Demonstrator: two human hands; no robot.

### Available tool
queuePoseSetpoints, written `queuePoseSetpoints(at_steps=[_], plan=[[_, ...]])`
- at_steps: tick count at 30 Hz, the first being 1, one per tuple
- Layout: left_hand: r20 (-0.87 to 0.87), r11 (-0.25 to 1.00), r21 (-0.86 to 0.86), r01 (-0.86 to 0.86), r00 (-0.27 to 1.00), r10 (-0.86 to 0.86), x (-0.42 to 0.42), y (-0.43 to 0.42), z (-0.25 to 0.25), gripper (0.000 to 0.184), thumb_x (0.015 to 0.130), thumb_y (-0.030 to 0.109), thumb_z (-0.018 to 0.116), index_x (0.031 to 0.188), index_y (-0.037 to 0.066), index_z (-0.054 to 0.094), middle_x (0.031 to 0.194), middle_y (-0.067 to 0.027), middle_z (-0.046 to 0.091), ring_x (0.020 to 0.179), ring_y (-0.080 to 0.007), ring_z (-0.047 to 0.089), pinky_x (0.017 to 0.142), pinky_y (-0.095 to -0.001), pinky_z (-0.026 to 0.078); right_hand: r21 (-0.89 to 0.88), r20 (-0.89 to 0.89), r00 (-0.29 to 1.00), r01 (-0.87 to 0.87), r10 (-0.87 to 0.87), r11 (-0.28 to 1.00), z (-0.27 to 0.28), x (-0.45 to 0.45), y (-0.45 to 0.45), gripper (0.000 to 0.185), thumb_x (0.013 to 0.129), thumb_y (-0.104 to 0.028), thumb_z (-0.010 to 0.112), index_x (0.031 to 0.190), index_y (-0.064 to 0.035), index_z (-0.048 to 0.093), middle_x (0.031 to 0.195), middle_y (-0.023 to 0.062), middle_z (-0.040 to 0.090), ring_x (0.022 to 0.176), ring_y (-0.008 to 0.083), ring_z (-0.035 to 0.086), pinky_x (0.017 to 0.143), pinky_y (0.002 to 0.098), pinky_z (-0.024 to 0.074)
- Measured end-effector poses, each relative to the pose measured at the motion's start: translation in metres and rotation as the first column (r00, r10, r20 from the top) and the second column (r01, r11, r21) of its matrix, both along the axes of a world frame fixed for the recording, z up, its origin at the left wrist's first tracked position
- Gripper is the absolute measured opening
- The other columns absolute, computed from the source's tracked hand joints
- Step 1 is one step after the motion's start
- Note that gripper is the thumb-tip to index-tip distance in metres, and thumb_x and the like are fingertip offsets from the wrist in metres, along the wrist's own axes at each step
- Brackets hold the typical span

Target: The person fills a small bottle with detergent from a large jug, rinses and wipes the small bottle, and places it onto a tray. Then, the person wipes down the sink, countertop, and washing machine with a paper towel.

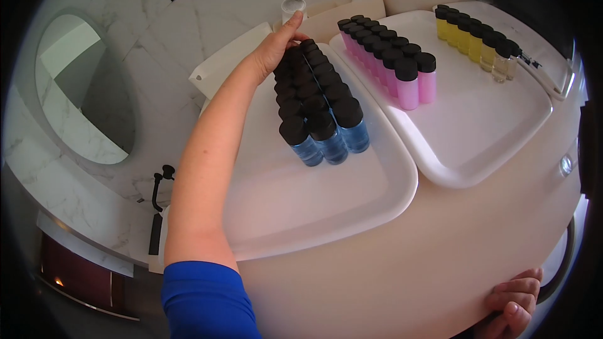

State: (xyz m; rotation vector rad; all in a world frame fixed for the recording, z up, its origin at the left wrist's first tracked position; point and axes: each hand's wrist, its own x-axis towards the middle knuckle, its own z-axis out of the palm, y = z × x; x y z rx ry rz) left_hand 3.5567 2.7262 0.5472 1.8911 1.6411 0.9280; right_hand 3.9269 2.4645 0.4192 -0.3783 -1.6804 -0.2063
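Note:
My left hand (274,52) reaches from a blue sleeve to the far end of several rows of black-capped bottles of blue liquid (331,145). Its thumb is stretched out in front of a small clear cup (293,6). The other fingers are apart from the thumb and partly hidden behind the far caps; whether they touch a bottle I cannot tell. The blue bottles stand upright on a white tray (326,220). At the lower right, my right hand (516,301) rests by the table edge with curled fingers, and nothing shows in it.
A second white tray (465,172) holds two rows of pink bottles (407,91) and, farther right, yellow bottles (475,44) with a few clear ones. Behind the trays stand pale bins (342,16). An oval mirror (88,88) is on the left.

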Motion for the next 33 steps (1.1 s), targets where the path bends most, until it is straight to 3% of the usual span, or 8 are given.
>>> queuePoseSetpoints(at_steps=[10, 13, 15, 18, 21, 26, 28, 33], plan=[[0.016, 1.000, -0.017, 0.016, 1.000, -0.016, 0.000, -0.002, 0.000, 0.098, 0.066, 0.086, 0.039, 0.104, -0.001, 0.062, 0.097, -0.0106, 0.059, 0.097, -0.0181, 0.050, 0.093, -0.0263, 0.033, -0.004, -0.011, 1.000, 0.010, -0.011, 1.000, 0.000, 0.000, 0.000, 0.020, 0.094, -0.015, 0.046, 0.104, 0.0018, 0.050, 0.063, 0.0088, 0.059, 0.050, 0.0178, 0.054, 0.043, 0.0273, 0.0413], [-0.049, 0.998, -0.060, -0.001, 0.999, -0.002, -0.001, -0.005, 0.003, 0.095, 0.070, 0.084, 0.034, 0.122, 0.008, 0.055, 0.114, -0.0099, 0.056, 0.109, -0.0201, 0.048, 0.101, -0.0301, 0.027, 0.010, -0.005, 1.000, 0.010, -0.009, 1.000, 0.001, 0.000, 0.000, 0.019, 0.094, -0.014, 0.046, 0.104, 0.0018, 0.050, 0.063, 0.0090, 0.059, 0.051, 0.0180, 0.054, 0.043, 0.0275, 0.0413], [-0.028, 1.000, -0.003, -0.001, 1.000, 0.001, 0.005, -0.018, 0.005, 0.111, 0.067, 0.086, 0.038, 0.133, -0.003, 0.040, 0.131, -0.0189, 0.043, 0.123, -0.0254, 0.040, 0.105, -0.0326, 0.024, 0.005, -0.001, 1.000, 0.011, -0.011, 1.000, 0.002, 0.000, 0.001, 0.019, 0.094, -0.014, 0.045, 0.104, 0.0019, 0.050, 0.063, 0.0091, 0.059, 0.051, 0.0181, 0.054, 0.043, 0.0278, 0.0414], [-0.182, 0.998, 0.035, 0.054, 0.982, -0.047, -0.005, -0.043, 0.027, 0.114, 0.067, 0.084, 0.041, 0.140, -0.002, 0.025, 0.141, -0.0190, 0.033, 0.133, -0.0273, 0.029, 0.109, -0.0355, 0.019, 0.007, -0.010, 1.000, -0.007, 0.007, 1.000, 0.001, 0.000, 0.001, 0.019, 0.094, -0.014, 0.045, 0.103, 0.0020, 0.050, 0.063, 0.0094, 0.059, 0.051, 0.0183, 0.054, 0.043, 0.0280, 0.0414], [-0.129, 0.976, 0.118, 0.185, 0.977, -0.169, 0.011, -0.105, 0.037, 0.116, 0.067, 0.081, 0.049, 0.142, -0.002, 0.018, 0.143, -0.0191, 0.029, 0.137, -0.0288, 0.021, 0.111, -0.0387, 0.016, 0.012, -0.027, 1.000, 0.002, -0.002, 1.000, 0.001, -0.002, -0.001, 0.019, 0.094, -0.014, 0.045, 0.102, 0.0027, 0.050, 0.062, 0.0096, 0.058, 0.049, 0.0183, 0.054, 0.043, 0.0275, 0.0412], [-0.500, 0.939, 0.236, 0.252, 0.860, -0.105, 0.047, -0.170, 0.010, 0.123, 0.060, 0.066, 0.071, 0.142, -0.003, 0.013, 0.144, -0.0232, 0.023, 0.137, -0.0327, 0.018, 0.112, -0.0419, 0.012, 0.085, -0.053, 0.999, 0.008, -0.003, 0.996, 0.002, -0.004, 0.004, 0.019, 0.094, -0.014, 0.045, 0.100, 0.0039, 0.051, 0.059, 0.0100, 0.058, 0.048, 0.0184, 0.053, 0.041, 0.0268, 0.0406], [-0.731, 0.888, 0.350, 0.297, 0.679, 0.061, 0.059, -0.173, -0.003, 0.125, 0.058, 0.062, 0.076, 0.141, -0.005, 0.011, 0.143, -0.0249, 0.024, 0.137, -0.0349, 0.018, 0.112, -0.0449, 0.011, 0.061, -0.032, 1.000, 0.003, -0.001, 0.998, 0.006, -0.003, 0.003, 0.019, 0.093, -0.014, 0.046, 0.100, 0.0038, 0.051, 0.061, 0.0109, 0.059, 0.048, 0.0185, 0.054, 0.041, 0.0268, 0.0408], [-0.759, 0.886, 0.381, 0.265, 0.636, 0.137, 0.062, -0.164, -0.012, 0.119, 0.058, 0.046, 0.082, 0.143, 0.001, 0.012, 0.144, -0.0250, 0.021, 0.136, -0.0389, 0.017, 0.110, -0.0461, 0.017, 0.012, -0.021, 1.000, -0.001, 0.001, 1.000, 0.003, -0.001, 0.001, 0.019, 0.093, -0.013, 0.047, 0.100, 0.0035, 0.051, 0.061, 0.0114, 0.059, 0.049, 0.0188, 0.055, 0.041, 0.0271, 0.0413]])
